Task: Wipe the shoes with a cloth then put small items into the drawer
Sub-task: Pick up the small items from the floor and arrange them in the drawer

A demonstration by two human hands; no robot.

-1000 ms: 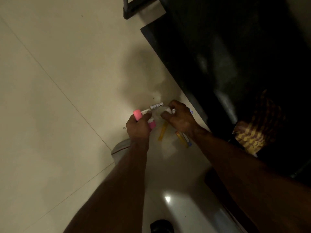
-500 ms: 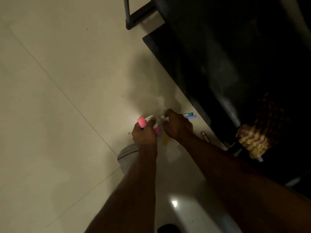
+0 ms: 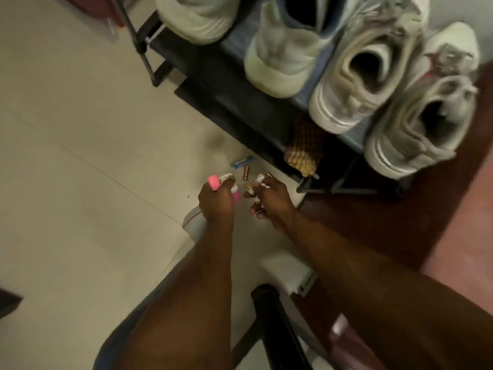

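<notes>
My left hand [image 3: 217, 200] is closed around pink-capped markers [image 3: 213, 182], whose pink tips stick out above and beside the fingers. My right hand [image 3: 269, 198] grips several small white and yellow items [image 3: 260, 180] between its fingers, just above the tiled floor. On the floor beyond the hands lie a small brown cylinder [image 3: 245, 172] and a teal and blue strip [image 3: 241, 162]. A yellow checked cloth [image 3: 304, 150] hangs off the black shoe rack [image 3: 240, 102]. Several pale sneakers [image 3: 360, 76] stand on the rack's top shelf.
A white rounded object [image 3: 193, 222] lies on the floor under my left wrist. A dark post [image 3: 274, 321] rises at the bottom centre. Reddish-brown floor [image 3: 373, 214] runs to the right of the rack. Pale tiles [image 3: 80, 156] fill the left side.
The view has brightened and tilted up, so the sneakers on the rack show. My right hand has gathered more small items off the floor. My left hand still holds the markers.
</notes>
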